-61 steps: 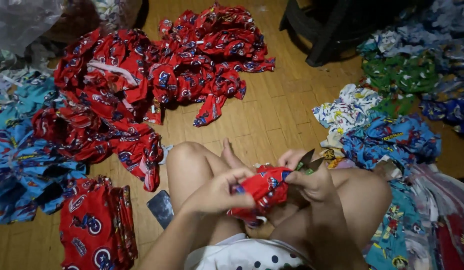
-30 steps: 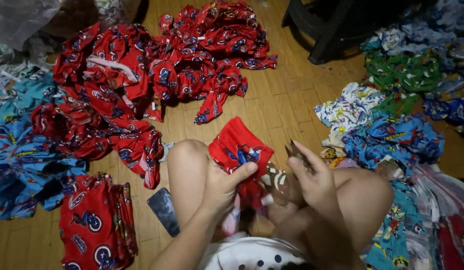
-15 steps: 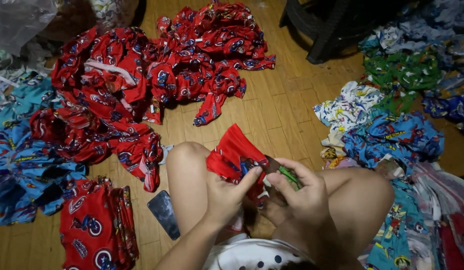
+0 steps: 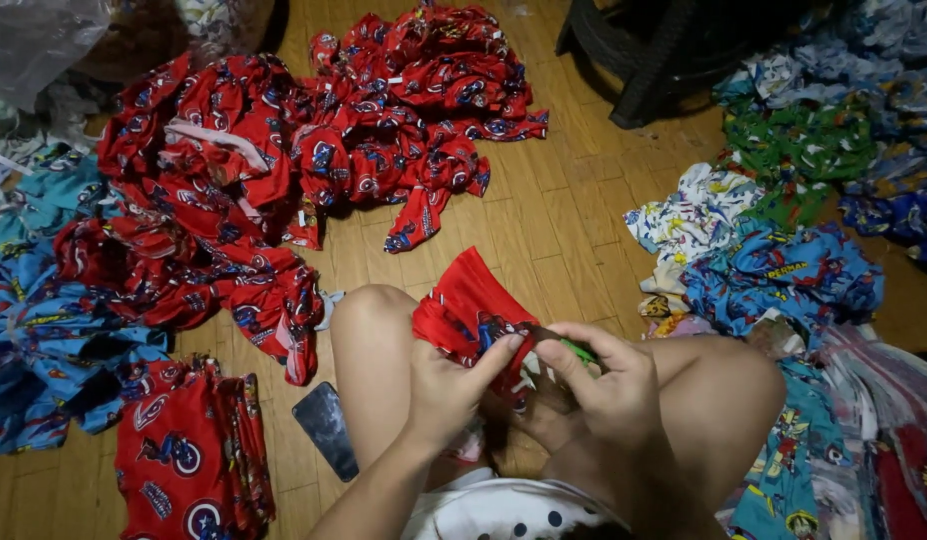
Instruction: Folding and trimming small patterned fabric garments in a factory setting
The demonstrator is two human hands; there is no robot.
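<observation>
I sit cross-legged on a wooden floor. My left hand [image 4: 452,385] grips a small red printed cloth garment [image 4: 464,303] held above my knees. My right hand [image 4: 602,380] is closed around a small green-handled tool [image 4: 574,349], probably snips, whose tip touches the garment's lower edge beside my left thumb. The tool's blades are mostly hidden by my fingers.
A big heap of red printed garments [image 4: 314,130] lies ahead and left. Blue ones [image 4: 34,330] are at far left, a folded red stack [image 4: 189,455] near my left knee. A dark phone [image 4: 327,428] lies on the floor. Blue, green and white garments [image 4: 784,220] pile at right. A dark chair base [image 4: 654,50] stands behind.
Two seconds ago the garment was bunched between both hands. My left hand lifted and spread it, then my right hand came in with the tool to its edge.
</observation>
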